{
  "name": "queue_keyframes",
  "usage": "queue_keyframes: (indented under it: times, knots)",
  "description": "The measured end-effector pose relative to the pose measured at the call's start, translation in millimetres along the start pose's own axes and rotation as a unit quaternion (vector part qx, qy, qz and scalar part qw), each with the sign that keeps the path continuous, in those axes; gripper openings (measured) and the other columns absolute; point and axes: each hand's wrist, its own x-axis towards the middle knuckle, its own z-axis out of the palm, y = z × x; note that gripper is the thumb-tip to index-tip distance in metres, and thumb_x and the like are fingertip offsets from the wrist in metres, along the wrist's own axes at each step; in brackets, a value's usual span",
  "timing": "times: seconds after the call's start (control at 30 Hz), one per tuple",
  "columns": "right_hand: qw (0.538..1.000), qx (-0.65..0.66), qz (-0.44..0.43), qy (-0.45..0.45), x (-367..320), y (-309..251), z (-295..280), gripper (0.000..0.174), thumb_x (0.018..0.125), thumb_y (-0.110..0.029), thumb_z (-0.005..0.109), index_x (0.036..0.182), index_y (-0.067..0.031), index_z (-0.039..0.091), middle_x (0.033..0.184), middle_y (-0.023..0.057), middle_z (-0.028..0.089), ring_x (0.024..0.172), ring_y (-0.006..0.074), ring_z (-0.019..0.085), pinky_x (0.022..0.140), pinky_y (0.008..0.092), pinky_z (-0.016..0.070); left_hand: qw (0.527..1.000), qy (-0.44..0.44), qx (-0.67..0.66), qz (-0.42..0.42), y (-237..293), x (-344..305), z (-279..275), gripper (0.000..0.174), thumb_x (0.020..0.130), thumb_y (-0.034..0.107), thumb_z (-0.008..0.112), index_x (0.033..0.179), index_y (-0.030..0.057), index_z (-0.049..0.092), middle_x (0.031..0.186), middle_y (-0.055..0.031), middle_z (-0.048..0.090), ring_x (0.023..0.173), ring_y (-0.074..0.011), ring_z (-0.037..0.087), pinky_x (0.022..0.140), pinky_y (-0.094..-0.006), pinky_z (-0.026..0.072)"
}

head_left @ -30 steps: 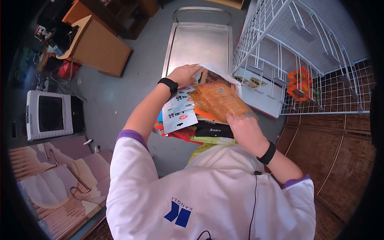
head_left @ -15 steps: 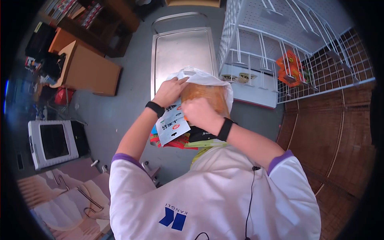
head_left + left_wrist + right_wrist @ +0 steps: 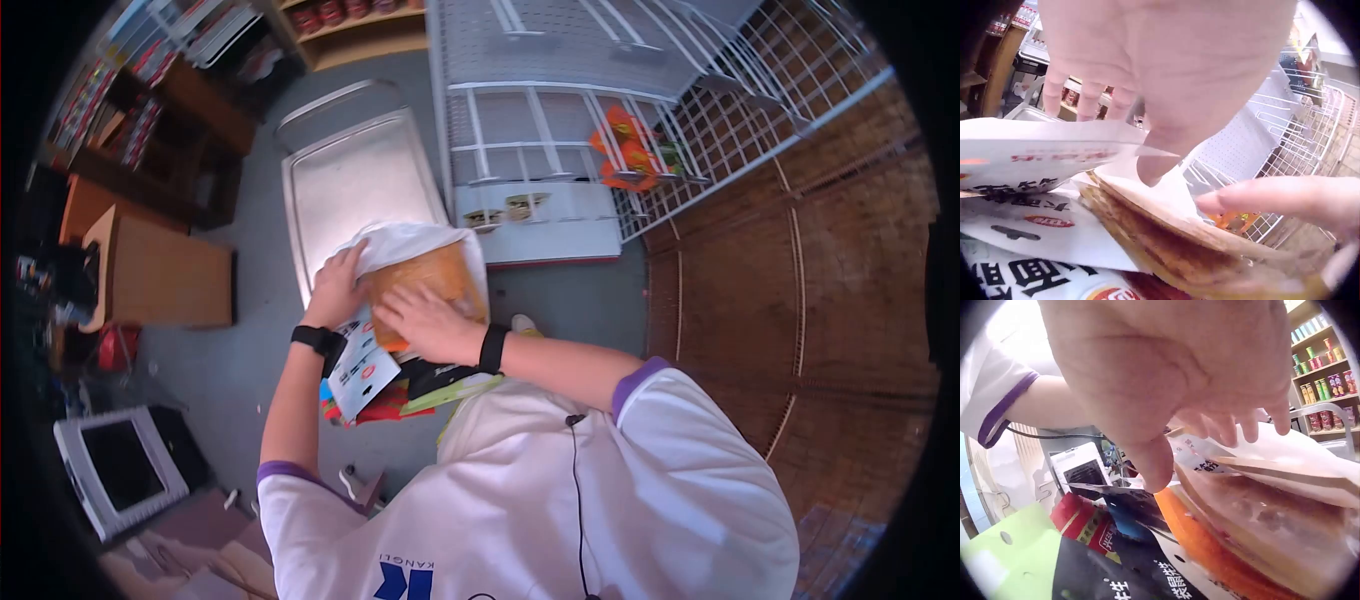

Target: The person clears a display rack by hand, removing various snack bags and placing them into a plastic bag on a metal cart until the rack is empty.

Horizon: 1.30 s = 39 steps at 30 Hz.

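A white plastic bag lies open at the near end of the metal cart, its mouth around several snack packets. My left hand grips the bag's left edge, thumb inside and fingers outside in the left wrist view. My right hand rests with extended fingers on an amber, see-through food packet inside the bag mouth. Nearer to me lie white packets with black lettering, a black packet, a light green packet, a red packet and an orange packet.
The steel cart has a raised rim and a push handle at its far end. To the right stands a white wire rack with hooks and hanging orange packets. A wooden desk is at the left.
My right hand has brought the amber packet from the right into the bag mouth and now lies flatter over it. My left hand stays at the bag edge; the head view has turned right.
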Motion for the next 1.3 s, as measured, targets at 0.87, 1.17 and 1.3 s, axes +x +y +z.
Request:
queue_keyframes:
  times: [0.87,1.17,1.3]
  knots:
    - [0.938,-0.135,0.309,0.077,-172.7,473.5,-201.9,0.015,0.078,-0.007,0.059,0.091,-0.0028,0.066,0.107,0.0162,0.061,0.105,0.0333,0.055,0.089,0.0417,0.0448,0.943,0.087,0.142,-0.287,190.4,-44.0,-29.1,0.022,0.085,0.004,0.056,0.106,0.0032,0.061,0.104,-0.0127,0.06,0.102,-0.0304,0.054,0.103,-0.0438,0.0332]
    - [0.905,-0.287,0.285,-0.136,-133.4,591.9,-158.5,0.03,0.086,-0.018,0.046,0.102,-0.0057,0.068,0.134,0.0128,0.047,0.132,0.0298,0.033,0.106,0.0525,0.0275,0.891,-0.015,0.133,-0.433,322.7,-74.7,36.8,0.02,0.082,0.0,0.056,0.101,0.0035,0.062,0.097,-0.011,0.061,0.098,-0.0281,0.057,0.104,-0.0457,0.0319]
    - [0.881,-0.322,0.297,-0.179,-123.4,602.4,-147.6,0.032,0.087,-0.018,0.044,0.105,-0.006,0.068,0.136,0.0099,0.046,0.135,0.0292,0.028,0.108,0.0528,0.0228,0.865,-0.049,0.1,-0.489,352.4,-91.9,55.1,0.017,0.083,0.002,0.056,0.099,0.0041,0.063,0.096,-0.0117,0.063,0.094,-0.0289,0.059,0.1,-0.0459,0.0364]
